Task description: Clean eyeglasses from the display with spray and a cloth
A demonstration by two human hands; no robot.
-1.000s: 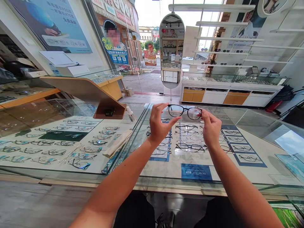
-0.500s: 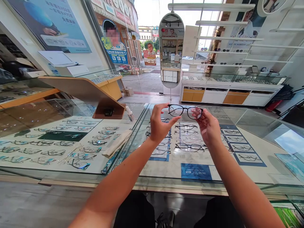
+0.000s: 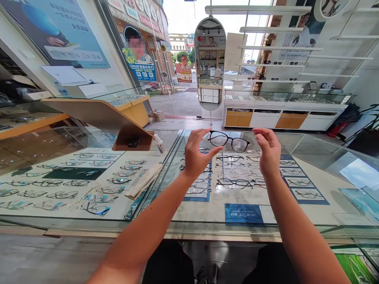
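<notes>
Black-rimmed eyeglasses (image 3: 229,139) are held up above the glass counter, tilted with their right end lower. My left hand (image 3: 197,152) grips them at the left end, fingers above and thumb below. Just to the right of the glasses, my right hand (image 3: 270,152) is apart from them, its fingers curved with a gap from the thumb and nothing between. Beneath the hands, several eyeglass frames (image 3: 235,184) lie in rows inside the display case. A blue card (image 3: 244,214) lies nearer me in the case.
A glass counter (image 3: 204,232) spans the front. On its left stand a brown wooden stand (image 3: 133,136) and a small white spray bottle (image 3: 160,143). A folded beige cloth (image 3: 144,181) lies near the glass divider. Beyond the counter hangs an oval mirror (image 3: 209,63).
My right hand has let go of the right end of the eyeglasses and moved right. The glasses now tilt down to the right, still in my left hand. The view shifted slightly.
</notes>
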